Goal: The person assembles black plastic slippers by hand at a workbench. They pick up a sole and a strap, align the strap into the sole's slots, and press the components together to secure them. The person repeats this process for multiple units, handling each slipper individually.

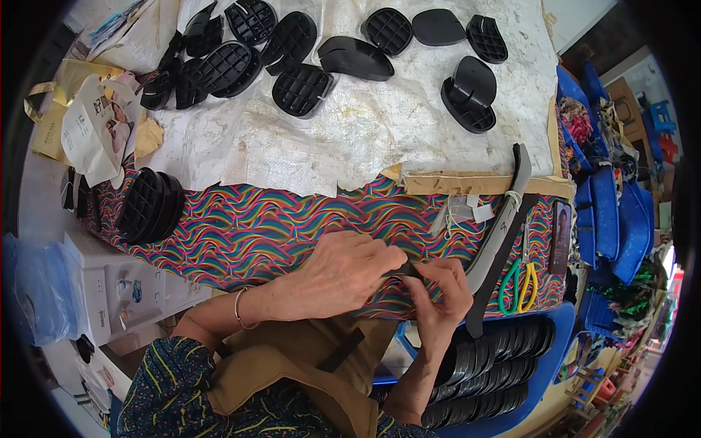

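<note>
A small dark strip shows between my two hands over the front of the table; most of it is hidden by my fingers. My left hand, with a bracelet at the wrist, is closed on one end. On the other end, the thumb and fingers of my right hand pinch together. To the right of my right hand lie long curved grey and black strips, tied with a pale cord. Scissors with one green and one yellow handle rest beside them.
Several black ribbed plastic pieces lie on a white woven sheet. More stand stacked at the left of the patterned cloth. A blue tub full of black pieces sits below right. A phone lies at the right edge.
</note>
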`<state>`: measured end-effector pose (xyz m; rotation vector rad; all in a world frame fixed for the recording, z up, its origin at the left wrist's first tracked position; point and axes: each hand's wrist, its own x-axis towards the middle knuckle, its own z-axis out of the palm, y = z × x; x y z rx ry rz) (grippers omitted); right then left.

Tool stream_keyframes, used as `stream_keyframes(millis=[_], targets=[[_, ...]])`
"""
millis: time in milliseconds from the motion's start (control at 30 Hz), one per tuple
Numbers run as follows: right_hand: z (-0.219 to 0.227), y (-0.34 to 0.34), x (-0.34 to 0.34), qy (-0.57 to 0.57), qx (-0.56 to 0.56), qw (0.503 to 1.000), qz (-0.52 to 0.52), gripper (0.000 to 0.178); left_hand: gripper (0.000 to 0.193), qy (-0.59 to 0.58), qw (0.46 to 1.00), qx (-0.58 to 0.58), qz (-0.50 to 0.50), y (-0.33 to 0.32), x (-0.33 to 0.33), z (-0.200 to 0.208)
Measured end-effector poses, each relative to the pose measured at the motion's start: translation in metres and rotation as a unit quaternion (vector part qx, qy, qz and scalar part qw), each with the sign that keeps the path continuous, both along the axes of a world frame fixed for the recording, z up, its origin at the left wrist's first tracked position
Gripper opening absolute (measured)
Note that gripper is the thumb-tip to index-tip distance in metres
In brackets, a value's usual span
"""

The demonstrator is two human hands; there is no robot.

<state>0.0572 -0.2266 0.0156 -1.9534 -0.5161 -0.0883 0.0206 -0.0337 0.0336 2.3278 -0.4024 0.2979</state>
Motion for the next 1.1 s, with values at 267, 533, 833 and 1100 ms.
stream_keyframes(millis=[267, 533, 833, 1100], targets=[[-0.008, 0.009, 0.001, 0.289, 0.289, 0.912, 0.021, 0.021, 0.036, -0.045, 0.999, -0.006, -0.006, -0.002, 0.0, -0.001], [-0.02, -0.009, 0.011, 0.371, 0.346, 0.858, 0.079, 0.017, 0.041, -0.034, 0.999, 0.006, 0.001, -0.004, -0.003, 0.001], [-0.007, -0.017, 0.004, 0.24, 0.226, 0.943, 0.049, 0.027, 0.046, -0.038, 0.999, 0.011, -0.001, -0.006, -0.003, 0.002], [0.006, -0.005, 0.0, -0.209, -0.181, 0.96, 0.043, 0.03, 0.048, -0.024, 1.0, -0.011, 0.006, -0.004, -0.003, 0.0]])
